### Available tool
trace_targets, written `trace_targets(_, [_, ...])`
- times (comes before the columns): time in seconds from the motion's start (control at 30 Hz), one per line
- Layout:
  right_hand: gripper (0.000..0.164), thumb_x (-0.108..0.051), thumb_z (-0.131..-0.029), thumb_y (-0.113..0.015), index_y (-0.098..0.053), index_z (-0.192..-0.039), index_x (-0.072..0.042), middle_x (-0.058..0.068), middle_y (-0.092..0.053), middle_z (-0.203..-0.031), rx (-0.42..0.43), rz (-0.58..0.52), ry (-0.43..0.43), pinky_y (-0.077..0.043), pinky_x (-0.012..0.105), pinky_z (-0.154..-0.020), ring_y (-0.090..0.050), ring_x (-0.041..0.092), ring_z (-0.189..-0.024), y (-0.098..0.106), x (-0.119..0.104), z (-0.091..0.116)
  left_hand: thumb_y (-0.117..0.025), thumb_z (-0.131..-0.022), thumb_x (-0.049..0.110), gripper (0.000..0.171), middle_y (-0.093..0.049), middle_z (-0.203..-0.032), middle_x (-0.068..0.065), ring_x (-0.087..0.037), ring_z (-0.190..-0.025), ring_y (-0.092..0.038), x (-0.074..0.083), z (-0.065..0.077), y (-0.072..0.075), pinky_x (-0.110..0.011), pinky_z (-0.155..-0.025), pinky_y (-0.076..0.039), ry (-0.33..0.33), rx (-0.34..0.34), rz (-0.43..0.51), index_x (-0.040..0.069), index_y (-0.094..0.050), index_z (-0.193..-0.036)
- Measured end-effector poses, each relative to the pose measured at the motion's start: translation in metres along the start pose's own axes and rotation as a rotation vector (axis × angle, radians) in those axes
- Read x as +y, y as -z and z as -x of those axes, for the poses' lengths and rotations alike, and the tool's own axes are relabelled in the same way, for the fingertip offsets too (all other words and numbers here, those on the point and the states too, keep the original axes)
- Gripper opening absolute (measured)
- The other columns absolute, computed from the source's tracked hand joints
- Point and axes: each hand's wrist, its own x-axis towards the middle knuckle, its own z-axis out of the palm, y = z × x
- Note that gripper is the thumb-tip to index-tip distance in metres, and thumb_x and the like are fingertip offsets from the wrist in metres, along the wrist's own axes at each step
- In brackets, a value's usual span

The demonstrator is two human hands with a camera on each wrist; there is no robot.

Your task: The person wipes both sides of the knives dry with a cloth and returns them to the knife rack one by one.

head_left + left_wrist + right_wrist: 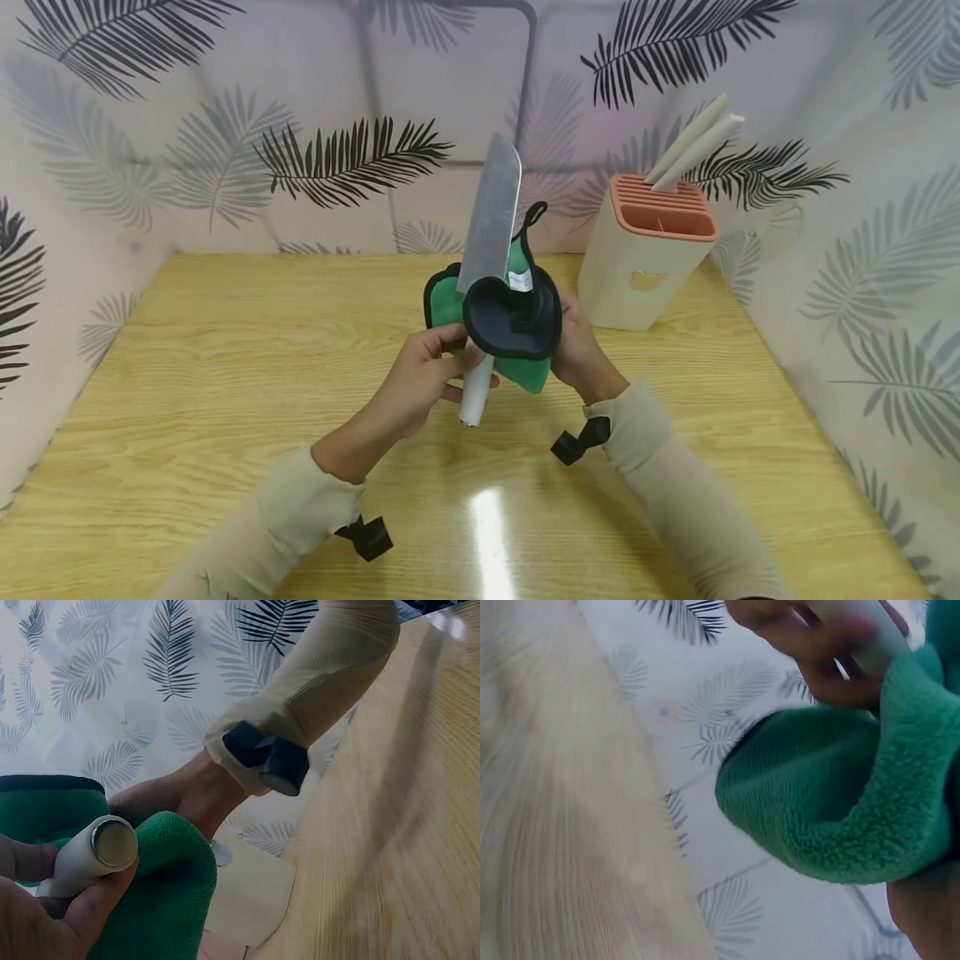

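Note:
In the head view, a kitchen knife [491,208] with a broad blade points up and away, tilted slightly to the right. My left hand [427,371] grips its white handle [476,398], whose round butt end [116,843] faces the camera in the left wrist view. With my right hand [583,350] I hold a green cloth [528,375] with black edging and a hanging loop, bunched beside and across the lower blade. A dark fold of it covers part of the blade's base and hides my right fingers. In the right wrist view the cloth's fluffy side [900,780] shows.
A cream knife holder [622,283] with an orange slotted top stands at the back right, close beyond my right hand. Two pale handles [693,150] stick up from it. The wooden table [262,350] meets leaf-patterned fabric walls [300,100] at the back and sides.

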Motion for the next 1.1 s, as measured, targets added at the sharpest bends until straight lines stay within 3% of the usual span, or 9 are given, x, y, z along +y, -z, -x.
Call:
trace_targets(0.1, [0.029, -0.040, -0.087, -0.073, -0.071, -0.115, -0.032, -0.015, -0.067, -0.113, -0.072, 0.117, 0.181, -0.050, 0.021, -0.094, -0.058, 0.005, -0.109, -0.005, 0.009, 0.000, -0.050, -0.100, 0.003, 0.033, -0.057, -0.119, -0.018, -0.019, -0.088, -0.072, -0.001, -0.005, 0.003, -0.034, -0.067, -0.062, 0.022, 0.079, 0.007, -0.006, -0.057, -0.131])
trace_targets(0.2, [0.043, -0.031, -0.093, -0.070, -0.064, -0.133, -0.018, -0.014, -0.064, -0.131, -0.105, 0.242, 0.299, -0.048, 0.026, -0.107, -0.058, 0.010, -0.125, -0.010, 0.015, 0.004, -0.051, -0.098, 0.001, 0.030, -0.059, -0.117, -0.015, -0.018, -0.091, -0.066, -0.004, -0.009, 0.006, -0.032, -0.065, -0.061, 0.048, 0.145, 0.014, -0.007, -0.058, -0.126])
trace_targets(0.33, [0.046, -0.020, -0.097, -0.066, -0.057, -0.136, 0.001, -0.013, -0.063, -0.133, -0.076, 0.361, 0.337, -0.047, 0.028, -0.109, -0.058, 0.011, -0.128, -0.014, 0.019, 0.013, -0.051, -0.098, -0.001, 0.021, -0.062, -0.102, -0.002, -0.015, -0.091, -0.062, -0.007, -0.011, 0.009, -0.033, -0.064, -0.061, 0.026, 0.171, 0.046, 0.001, -0.068, -0.111])
trace_targets(0.47, [0.039, 0.009, -0.092, -0.056, -0.058, -0.132, 0.009, 0.009, -0.062, -0.140, -0.078, 0.414, 0.361, -0.045, 0.032, -0.113, -0.056, 0.014, -0.133, -0.020, 0.021, 0.024, -0.052, -0.098, -0.003, 0.029, -0.061, -0.087, 0.009, -0.007, -0.087, -0.060, -0.005, -0.013, 0.015, -0.025, -0.070, -0.059, -0.071, 0.166, 0.131, 0.017, -0.070, -0.087])
trace_targets(0.53, [0.046, 0.020, -0.085, -0.049, -0.060, -0.128, 0.009, 0.021, -0.059, -0.141, -0.101, 0.436, 0.367, -0.045, 0.033, -0.114, -0.055, 0.015, -0.135, -0.022, 0.023, 0.030, -0.052, -0.098, -0.002, 0.026, -0.063, -0.088, 0.011, -0.005, -0.089, -0.060, -0.002, -0.013, 0.019, -0.020, -0.075, -0.057, -0.096, 0.184, 0.155, 0.014, -0.072, -0.095])
trace_targets(0.6, [0.054, 0.024, -0.078, -0.044, -0.063, -0.126, 0.008, 0.028, -0.057, -0.140, -0.136, 0.460, 0.365, -0.045, 0.033, -0.114, -0.054, 0.016, -0.136, -0.025, 0.025, 0.037, -0.054, -0.099, 0.003, 0.021, -0.063, -0.093, 0.011, -0.004, -0.092, -0.057, 0.001, -0.014, 0.025, -0.015, -0.078, -0.053, -0.107, 0.215, 0.121, 0.003, -0.072, -0.110])
trace_targets(0.7, [0.059, 0.027, -0.076, -0.043, -0.067, -0.124, 0.003, 0.028, -0.057, -0.139, -0.181, 0.495, 0.347, -0.045, 0.031, -0.113, -0.054, 0.016, -0.136, -0.028, 0.030, 0.048, -0.057, -0.100, 0.009, 0.037, -0.062, -0.095, 0.008, -0.005, -0.088, -0.059, 0.005, -0.016, 0.031, -0.013, -0.073, -0.052, -0.052, 0.256, 0.045, -0.007, -0.059, -0.133])
trace_targets(0.93, [0.063, 0.025, -0.074, -0.045, -0.068, -0.126, -0.003, 0.022, -0.059, -0.140, -0.238, 0.590, 0.350, -0.046, 0.033, -0.113, -0.054, 0.025, -0.136, -0.032, 0.031, 0.064, -0.056, -0.102, 0.008, 0.040, -0.053, -0.094, 0.002, -0.003, -0.073, -0.065, 0.008, -0.020, 0.033, -0.016, -0.058, -0.057, 0.030, 0.298, 0.115, -0.009, -0.053, -0.138])
trace_targets(1.1, [0.066, 0.026, -0.077, -0.041, -0.062, -0.134, -0.002, 0.018, -0.054, -0.147, -0.170, 0.625, 0.343, -0.043, 0.030, -0.114, -0.050, 0.030, -0.140, -0.031, 0.019, 0.048, -0.053, -0.103, 0.010, 0.038, -0.053, -0.095, 0.002, -0.003, -0.070, -0.063, 0.003, -0.021, 0.026, -0.016, -0.057, -0.056, 0.033, 0.222, 0.113, -0.008, -0.054, -0.137])
